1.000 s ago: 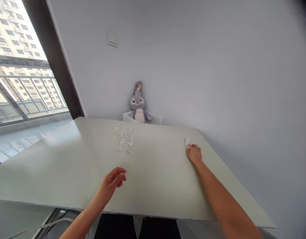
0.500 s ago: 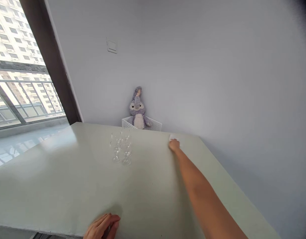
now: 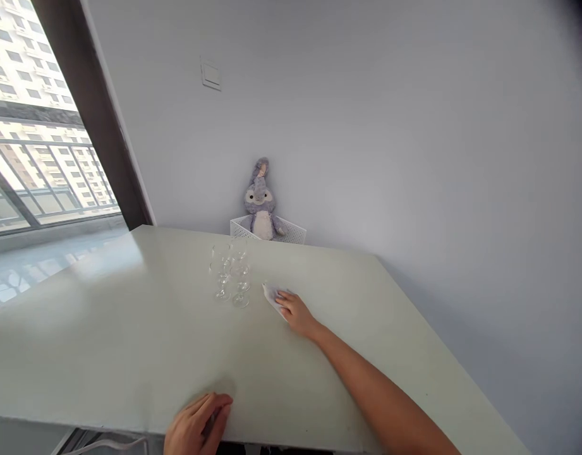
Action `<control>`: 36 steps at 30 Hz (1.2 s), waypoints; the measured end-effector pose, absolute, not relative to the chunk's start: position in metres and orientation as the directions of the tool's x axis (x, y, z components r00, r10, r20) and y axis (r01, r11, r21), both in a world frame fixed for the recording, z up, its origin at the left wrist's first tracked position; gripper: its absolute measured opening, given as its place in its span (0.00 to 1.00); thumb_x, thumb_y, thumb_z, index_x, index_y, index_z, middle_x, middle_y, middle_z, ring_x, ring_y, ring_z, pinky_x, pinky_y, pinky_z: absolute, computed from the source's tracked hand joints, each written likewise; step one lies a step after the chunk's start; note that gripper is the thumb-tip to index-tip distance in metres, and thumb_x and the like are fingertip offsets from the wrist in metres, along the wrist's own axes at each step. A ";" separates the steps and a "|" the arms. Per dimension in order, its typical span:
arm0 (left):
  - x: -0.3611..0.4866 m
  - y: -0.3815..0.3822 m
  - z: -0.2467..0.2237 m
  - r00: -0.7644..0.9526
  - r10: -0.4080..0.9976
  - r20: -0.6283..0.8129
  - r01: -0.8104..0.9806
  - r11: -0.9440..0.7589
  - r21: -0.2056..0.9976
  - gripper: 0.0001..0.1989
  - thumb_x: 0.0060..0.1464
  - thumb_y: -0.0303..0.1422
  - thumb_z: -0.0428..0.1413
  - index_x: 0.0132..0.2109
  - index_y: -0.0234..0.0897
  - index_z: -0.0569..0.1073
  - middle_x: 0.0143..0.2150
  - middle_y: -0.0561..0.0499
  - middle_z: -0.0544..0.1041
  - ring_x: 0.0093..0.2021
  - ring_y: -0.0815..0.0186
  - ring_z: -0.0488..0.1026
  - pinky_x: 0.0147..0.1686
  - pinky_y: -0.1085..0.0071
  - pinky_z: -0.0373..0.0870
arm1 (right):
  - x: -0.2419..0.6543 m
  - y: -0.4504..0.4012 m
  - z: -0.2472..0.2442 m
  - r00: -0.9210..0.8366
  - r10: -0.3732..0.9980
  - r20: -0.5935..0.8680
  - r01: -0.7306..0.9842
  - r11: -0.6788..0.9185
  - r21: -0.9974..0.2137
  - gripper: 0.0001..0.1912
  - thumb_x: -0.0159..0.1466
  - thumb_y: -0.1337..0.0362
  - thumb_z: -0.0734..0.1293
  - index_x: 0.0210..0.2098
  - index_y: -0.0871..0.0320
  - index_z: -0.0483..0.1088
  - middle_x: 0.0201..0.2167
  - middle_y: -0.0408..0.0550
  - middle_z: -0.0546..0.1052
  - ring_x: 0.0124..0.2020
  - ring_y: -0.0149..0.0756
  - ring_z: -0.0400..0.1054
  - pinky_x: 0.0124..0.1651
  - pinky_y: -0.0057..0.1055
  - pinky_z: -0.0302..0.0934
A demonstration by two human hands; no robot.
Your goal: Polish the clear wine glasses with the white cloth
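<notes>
My right hand (image 3: 294, 312) presses down on a folded white cloth (image 3: 274, 299) on the pale table (image 3: 129, 354), fingers laid over it. What it grips underneath is hidden. Just left of the cloth stand several clear stemmed glasses (image 3: 230, 272), upright and close together, apart from the hand. My left hand (image 3: 196, 422) rests at the table's near edge with loosely bent fingers, a gap between thumb and forefinger, and nothing visible in it.
Behind the table's far edge, a grey plush rabbit (image 3: 261, 202) sits in a white perforated basket (image 3: 293, 232). Plain walls meet behind it, with a switch (image 3: 211, 76) on the left one. A window (image 3: 44, 151) is at far left. A pale cable (image 3: 113, 444) hangs below the front edge.
My right hand has moved the white cloth from the far right of the table leftward and nearer, towards the glasses. My left hand stays at the near edge, and the view has tilted slightly.
</notes>
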State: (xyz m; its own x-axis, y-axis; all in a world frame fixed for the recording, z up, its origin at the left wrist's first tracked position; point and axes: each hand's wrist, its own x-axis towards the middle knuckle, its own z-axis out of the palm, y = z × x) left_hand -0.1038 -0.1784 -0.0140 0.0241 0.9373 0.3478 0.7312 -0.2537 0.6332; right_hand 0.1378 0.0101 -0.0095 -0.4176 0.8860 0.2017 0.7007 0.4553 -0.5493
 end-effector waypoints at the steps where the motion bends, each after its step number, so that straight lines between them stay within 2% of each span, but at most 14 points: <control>1: -0.105 -0.177 -0.014 0.034 0.950 0.310 0.731 -0.235 0.641 0.11 0.52 0.43 0.49 0.32 0.45 0.72 0.28 0.53 0.75 0.28 0.67 0.71 0.29 0.75 0.66 | 0.150 -0.007 -0.009 -0.409 0.891 0.197 0.713 0.447 -0.541 0.20 0.60 0.65 0.55 0.51 0.56 0.66 0.56 0.48 0.62 0.56 0.41 0.54 0.57 0.43 0.48; 5: -0.107 -0.172 -0.010 0.032 0.992 0.120 0.670 -0.111 0.734 0.12 0.52 0.42 0.48 0.32 0.42 0.72 0.24 0.54 0.72 0.25 0.68 0.68 0.27 0.74 0.64 | 0.205 -0.079 -0.013 -0.296 0.936 0.189 0.794 0.351 -0.496 0.21 0.62 0.62 0.53 0.52 0.55 0.64 0.57 0.47 0.61 0.57 0.42 0.54 0.58 0.47 0.48; 7: -0.107 -0.167 -0.007 0.050 0.998 0.028 0.546 -0.050 0.836 0.14 0.52 0.43 0.49 0.32 0.40 0.72 0.23 0.53 0.70 0.24 0.68 0.66 0.25 0.75 0.63 | 0.231 -0.112 -0.021 -0.211 0.959 0.187 0.831 0.277 -0.483 0.21 0.62 0.60 0.53 0.53 0.52 0.64 0.57 0.46 0.61 0.57 0.44 0.54 0.57 0.48 0.49; 9: -0.106 -0.160 -0.001 0.041 0.997 -0.058 0.308 0.043 0.950 0.15 0.50 0.44 0.50 0.33 0.37 0.72 0.23 0.53 0.70 0.23 0.70 0.65 0.23 0.75 0.62 | 0.251 -0.140 -0.030 -0.130 0.975 0.180 0.852 0.203 -0.483 0.21 0.61 0.57 0.55 0.53 0.48 0.62 0.58 0.44 0.59 0.58 0.46 0.53 0.56 0.50 0.51; 11: -0.104 -0.147 0.007 -0.003 0.987 -0.162 -0.035 0.162 0.986 0.14 0.49 0.43 0.52 0.37 0.37 0.71 0.27 0.52 0.71 0.24 0.71 0.66 0.24 0.76 0.63 | 0.261 -0.158 -0.036 -0.071 0.978 0.194 0.855 0.160 -0.494 0.21 0.60 0.55 0.56 0.53 0.44 0.62 0.57 0.42 0.59 0.58 0.48 0.52 0.56 0.52 0.52; 12: -0.103 -0.137 0.011 -0.028 0.974 -0.226 -0.217 0.215 0.952 0.14 0.49 0.41 0.53 0.40 0.37 0.70 0.31 0.51 0.72 0.25 0.71 0.67 0.25 0.76 0.65 | 0.260 -0.164 -0.037 -0.065 0.979 0.194 0.848 0.156 -0.506 0.21 0.60 0.55 0.56 0.52 0.43 0.63 0.57 0.42 0.60 0.58 0.48 0.53 0.55 0.52 0.52; 14: -0.100 -0.111 0.019 -0.024 0.925 -0.378 -0.509 0.314 0.802 0.14 0.49 0.35 0.55 0.45 0.39 0.68 0.38 0.47 0.73 0.29 0.70 0.70 0.29 0.74 0.69 | 0.250 -0.169 -0.032 -0.111 0.980 0.165 0.817 0.185 -0.547 0.20 0.60 0.56 0.57 0.51 0.42 0.64 0.57 0.43 0.61 0.57 0.48 0.53 0.56 0.52 0.52; 17: -0.089 -0.063 0.025 0.000 0.860 -0.510 -0.738 0.344 0.580 0.15 0.50 0.30 0.54 0.47 0.37 0.64 0.41 0.41 0.72 0.32 0.66 0.73 0.31 0.70 0.72 | 0.218 -0.163 -0.014 -0.303 0.949 0.087 0.716 0.287 -0.636 0.18 0.60 0.59 0.58 0.50 0.44 0.66 0.57 0.45 0.61 0.58 0.44 0.53 0.57 0.49 0.49; 20: -0.073 -0.021 0.026 0.023 0.829 -0.559 -0.835 0.323 0.445 0.16 0.52 0.31 0.52 0.48 0.35 0.61 0.41 0.39 0.70 0.34 0.63 0.74 0.30 0.69 0.73 | 0.183 -0.144 0.003 -0.521 0.852 0.056 0.559 0.390 -0.732 0.17 0.58 0.63 0.61 0.47 0.46 0.67 0.56 0.45 0.62 0.57 0.40 0.54 0.59 0.44 0.46; 23: -0.058 0.003 0.026 -0.007 0.844 -0.537 -0.897 0.231 0.376 0.12 0.53 0.32 0.49 0.46 0.35 0.60 0.41 0.40 0.70 0.35 0.62 0.74 0.29 0.69 0.73 | 0.162 -0.110 0.007 -0.596 0.799 0.075 0.386 0.368 -0.846 0.12 0.56 0.67 0.62 0.39 0.51 0.71 0.50 0.46 0.69 0.52 0.37 0.61 0.55 0.39 0.52; 27: -0.047 0.011 0.024 0.006 0.889 -0.457 -0.918 0.186 0.349 0.06 0.54 0.31 0.46 0.39 0.35 0.64 0.40 0.42 0.71 0.37 0.64 0.74 0.31 0.70 0.73 | 0.158 -0.050 0.002 -0.319 0.942 0.101 0.318 0.206 -0.925 0.08 0.55 0.65 0.60 0.34 0.56 0.68 0.45 0.48 0.71 0.47 0.38 0.64 0.50 0.37 0.55; 30: -0.044 0.011 0.020 0.037 0.923 -0.383 -0.928 0.174 0.330 0.06 0.54 0.31 0.46 0.37 0.33 0.66 0.39 0.43 0.72 0.35 0.67 0.73 0.32 0.71 0.73 | 0.164 -0.015 0.007 -0.143 0.986 0.082 0.252 0.117 -0.961 0.08 0.55 0.61 0.59 0.32 0.56 0.65 0.33 0.44 0.72 0.35 0.36 0.65 0.38 0.31 0.58; 33: -0.041 0.012 0.017 0.075 0.939 -0.337 -0.931 0.187 0.315 0.06 0.52 0.29 0.48 0.36 0.32 0.67 0.39 0.42 0.73 0.34 0.67 0.73 0.32 0.71 0.72 | 0.168 0.003 0.018 -0.043 0.998 0.044 0.115 0.049 -0.992 0.09 0.55 0.56 0.60 0.30 0.56 0.61 0.21 0.38 0.64 0.23 0.30 0.59 0.26 0.25 0.53; 36: -0.033 0.015 0.017 0.112 0.934 -0.339 -0.916 0.229 0.328 0.05 0.50 0.28 0.50 0.35 0.32 0.67 0.39 0.42 0.73 0.35 0.66 0.73 0.33 0.70 0.72 | 0.171 0.005 0.023 0.040 0.999 0.014 -0.038 0.016 -0.999 0.13 0.54 0.53 0.62 0.32 0.55 0.59 0.21 0.36 0.61 0.21 0.28 0.56 0.24 0.23 0.51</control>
